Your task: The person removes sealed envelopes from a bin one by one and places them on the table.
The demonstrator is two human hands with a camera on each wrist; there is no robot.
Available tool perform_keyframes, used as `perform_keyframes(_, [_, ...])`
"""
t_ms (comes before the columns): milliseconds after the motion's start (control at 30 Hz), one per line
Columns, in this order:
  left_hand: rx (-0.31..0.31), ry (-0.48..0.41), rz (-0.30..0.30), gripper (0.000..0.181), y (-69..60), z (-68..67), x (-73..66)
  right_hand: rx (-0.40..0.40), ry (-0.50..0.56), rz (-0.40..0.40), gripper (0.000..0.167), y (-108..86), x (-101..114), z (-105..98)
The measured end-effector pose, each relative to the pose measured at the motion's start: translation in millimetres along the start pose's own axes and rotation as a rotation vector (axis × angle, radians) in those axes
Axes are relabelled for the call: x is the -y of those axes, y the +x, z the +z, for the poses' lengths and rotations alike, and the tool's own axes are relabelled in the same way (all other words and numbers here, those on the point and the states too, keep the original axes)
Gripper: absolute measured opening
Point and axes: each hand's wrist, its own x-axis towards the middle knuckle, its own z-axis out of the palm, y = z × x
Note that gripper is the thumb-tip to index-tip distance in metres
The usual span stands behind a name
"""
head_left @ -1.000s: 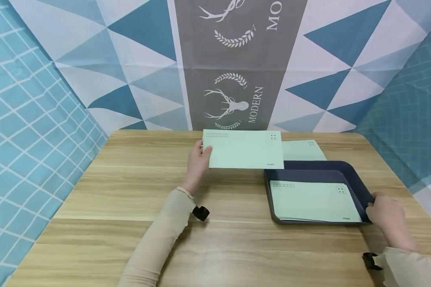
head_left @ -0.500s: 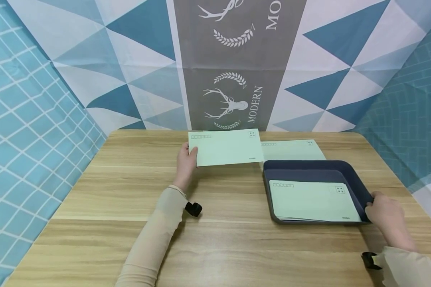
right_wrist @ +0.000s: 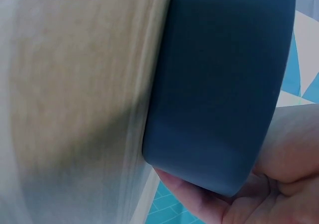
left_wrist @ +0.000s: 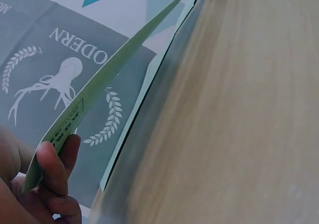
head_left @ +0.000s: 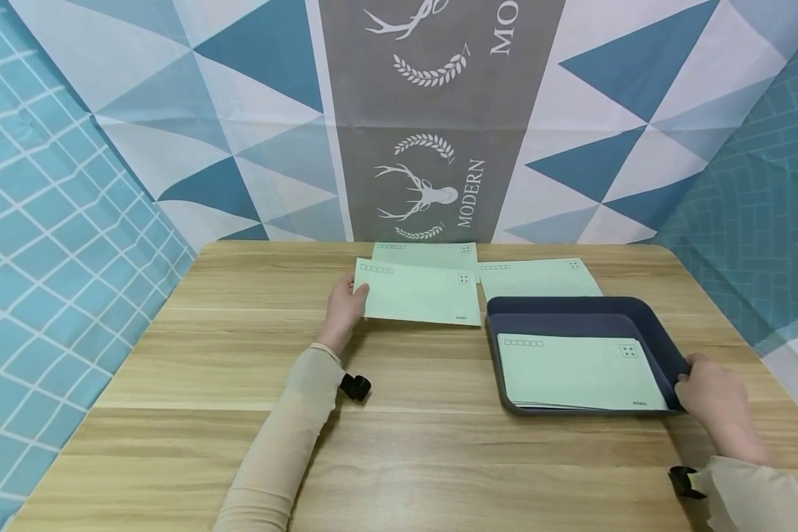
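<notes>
My left hand (head_left: 344,304) pinches a pale green envelope (head_left: 417,295) by its left end, thumb in front. In the left wrist view the fingers are bent behind this envelope (left_wrist: 102,77), which is tilted up off the table. Behind it, at the table's back edge, lies a second envelope (head_left: 432,253), partly covered from the head view. A dark blue tray (head_left: 565,307) stands on the right with a small stack of envelopes (head_left: 578,373) inside. My right hand (head_left: 714,395) grips the tray's right side near the front corner; the right wrist view shows the tray's outer wall (right_wrist: 219,84) against the fingers.
Another envelope (head_left: 539,276) lies behind the tray, its lower part hidden by the tray's back wall. The wooden table (head_left: 399,458) ends at a patterned cloth backdrop (head_left: 266,125). A blue grid-patterned cloth (head_left: 46,244) hangs at the left.
My left hand has moved left with the envelope, then lowered it toward me, uncovering the envelope lying at the back edge. The right hand and tray have stayed put.
</notes>
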Motion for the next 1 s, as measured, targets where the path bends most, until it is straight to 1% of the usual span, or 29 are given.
perform_keyframes(167, [0.047, 0.014, -0.034, 0.036, 0.3, 1.8, 3.2, -0.005, 0.0, 0.002, 0.034, -0.6, 1.1, -0.5])
perform_keyframes(333, [0.071, 0.06, -0.044, 0.036, -1.5, 3.2, 6.0, 0.007, 0.001, 0.007, 0.035, -0.8, 1.9, -1.2])
perform_keyframes(400, [0.071, 0.077, -0.045, 0.035, -2.1, 3.3, 7.0, 0.008, 0.003, 0.008, 0.035, -0.9, 2.0, -1.2])
perform_keyframes(500, [0.056, 0.105, -0.047, 0.036, -2.2, 3.0, 8.0, 0.007, 0.005, 0.013, 0.034, -1.3, 2.3, -1.0])
perform_keyframes(600, [0.033, 0.124, -0.068, 0.039, -2.5, 3.1, 8.0, 0.009, 0.003, 0.016, 0.034, -1.4, 2.6, -1.2])
perform_keyframes(767, [0.006, 0.112, -0.083, 0.037, -4.3, 4.8, 7.3, 0.011, 0.002, 0.009, 0.034, -1.0, 2.3, -1.3])
perform_keyframes(900, [0.014, 0.096, -0.086, 0.035, -4.0, 5.5, 7.1, 0.009, 0.005, 0.004, 0.034, -0.9, 1.9, -1.3])
perform_keyframes(1000, [0.028, 0.1, -0.103, 0.034, -3.3, 4.5, 5.9, 0.007, 0.007, 0.005, 0.034, -0.8, 1.8, -1.3])
